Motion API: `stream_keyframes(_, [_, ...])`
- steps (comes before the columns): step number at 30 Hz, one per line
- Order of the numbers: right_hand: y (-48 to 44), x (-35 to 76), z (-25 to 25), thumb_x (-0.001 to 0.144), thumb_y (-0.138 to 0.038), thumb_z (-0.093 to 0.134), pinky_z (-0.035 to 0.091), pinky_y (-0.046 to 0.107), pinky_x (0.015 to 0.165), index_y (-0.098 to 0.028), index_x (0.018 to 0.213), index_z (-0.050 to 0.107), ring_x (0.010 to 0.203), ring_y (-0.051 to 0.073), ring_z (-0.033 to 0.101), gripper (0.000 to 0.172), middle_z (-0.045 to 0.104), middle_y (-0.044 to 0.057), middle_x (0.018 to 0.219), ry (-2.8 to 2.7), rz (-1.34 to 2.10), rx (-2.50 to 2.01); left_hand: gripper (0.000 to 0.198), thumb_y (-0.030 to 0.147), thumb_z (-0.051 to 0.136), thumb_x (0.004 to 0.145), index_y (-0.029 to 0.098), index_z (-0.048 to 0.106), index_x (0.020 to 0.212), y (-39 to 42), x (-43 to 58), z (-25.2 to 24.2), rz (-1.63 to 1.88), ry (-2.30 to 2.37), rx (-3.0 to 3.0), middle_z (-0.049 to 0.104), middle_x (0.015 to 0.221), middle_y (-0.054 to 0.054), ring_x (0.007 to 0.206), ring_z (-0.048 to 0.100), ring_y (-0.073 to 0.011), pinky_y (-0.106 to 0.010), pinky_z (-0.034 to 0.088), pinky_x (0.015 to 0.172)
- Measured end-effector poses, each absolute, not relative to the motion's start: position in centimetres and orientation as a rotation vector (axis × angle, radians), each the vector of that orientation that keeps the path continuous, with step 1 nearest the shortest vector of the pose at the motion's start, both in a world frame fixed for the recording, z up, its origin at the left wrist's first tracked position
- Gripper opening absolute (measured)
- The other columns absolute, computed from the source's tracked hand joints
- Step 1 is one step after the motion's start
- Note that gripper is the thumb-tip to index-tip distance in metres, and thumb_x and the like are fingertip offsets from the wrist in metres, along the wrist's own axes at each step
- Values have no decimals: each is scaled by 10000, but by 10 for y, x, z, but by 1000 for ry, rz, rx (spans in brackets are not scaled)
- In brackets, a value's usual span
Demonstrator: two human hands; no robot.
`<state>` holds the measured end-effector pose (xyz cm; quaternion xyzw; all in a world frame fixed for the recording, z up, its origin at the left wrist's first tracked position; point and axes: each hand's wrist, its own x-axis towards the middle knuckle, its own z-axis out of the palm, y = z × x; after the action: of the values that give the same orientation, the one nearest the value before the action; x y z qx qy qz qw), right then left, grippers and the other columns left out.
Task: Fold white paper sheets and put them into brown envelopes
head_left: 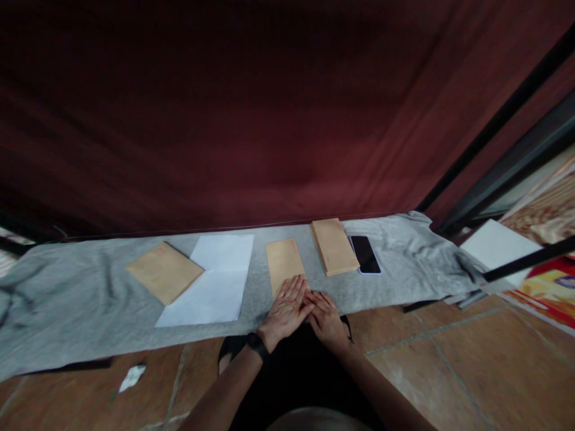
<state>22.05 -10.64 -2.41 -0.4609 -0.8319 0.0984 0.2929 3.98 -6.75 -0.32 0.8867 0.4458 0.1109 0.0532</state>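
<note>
A brown paper envelope (284,258) lies on the grey cloth in front of me. My left hand (287,304) rests flat on its near end, fingers stretched out over the paper. Close against it on the right, my right hand (326,316) has its fingers extended at the envelope's near right corner; its fingertips meet the left hand. Just beyond to the right sits a stack of brown envelopes (336,246). On the left are white paper sheets (215,281), with another brown envelope or small pile (165,272) overlapping their left edge.
Grey cloth (90,299) covers the long narrow surface, backed by a dark red curtain (269,131). A phone (366,254) lies beside the stack. Black bars (494,126) and a white board (498,245) stand right. A paper scrap (132,378) is on the tiled floor (435,371).
</note>
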Motion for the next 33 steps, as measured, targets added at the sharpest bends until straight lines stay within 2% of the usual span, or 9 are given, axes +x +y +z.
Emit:
stream_keyframes(6, [-104,226,-27,959,-119,391,363,524,1165,-219,1426,526,1336,234,518,496,597,85,1412,-2171,376,-1194,772,623,314,983,104,256,1551,-85,35,3,312,1338,2728,268,1631,-158,1531,170,-249,-458,193,1242])
stream_keyframes(12, [-90,230,-19,1008,-184,368,434,512,1114,-258,1412,548,1296,232,557,448,633,72,1363,-2090,491,-1160,758,597,373,977,120,249,1553,-95,27,2,339,1254,2767,300,1622,-146,1529,181,-243,-455,153,1253])
stream_keyframes(17, [-69,223,-4,1046,-279,374,393,479,1161,-263,1448,515,1347,209,513,427,588,55,1425,-2208,562,-1114,719,574,449,957,137,337,1517,-97,26,1,344,1214,2751,408,1571,-141,1512,246,-238,-453,162,1258])
stream_keyframes(20, [-56,215,1,1053,-283,383,371,451,1177,-266,1446,516,1365,187,493,415,563,43,1453,-2367,569,-1048,691,578,491,937,131,428,1460,-99,27,-3,363,1280,2718,483,1515,-159,1489,307,-260,-450,211,1245])
stream_keyframes(23, [-42,209,2,1052,-280,407,338,448,1196,-292,1440,520,1392,182,461,404,515,26,1495,-2493,537,-1002,670,585,482,937,144,452,1442,-100,28,-6,382,1306,2683,530,1476,-152,1460,365,-264,-448,240,1235])
stream_keyframes(27, [-22,205,-2,1060,-307,394,310,437,1212,-322,1435,523,1421,185,421,397,472,-6,1524,-2541,505,-1024,663,579,443,951,165,420,1468,-98,28,-6,383,1246,2673,525,1486,-134,1437,404,-260,-457,227,1239])
stream_keyframes(33, [7,198,-10,1064,-345,378,261,408,1235,-315,1499,429,1460,164,349,439,378,-25,1579,-2595,422,-1039,700,615,443,940,161,429,1472,-97,26,-3,376,1258,2664,502,1507,-137,1441,397,-267,-438,273,1219])
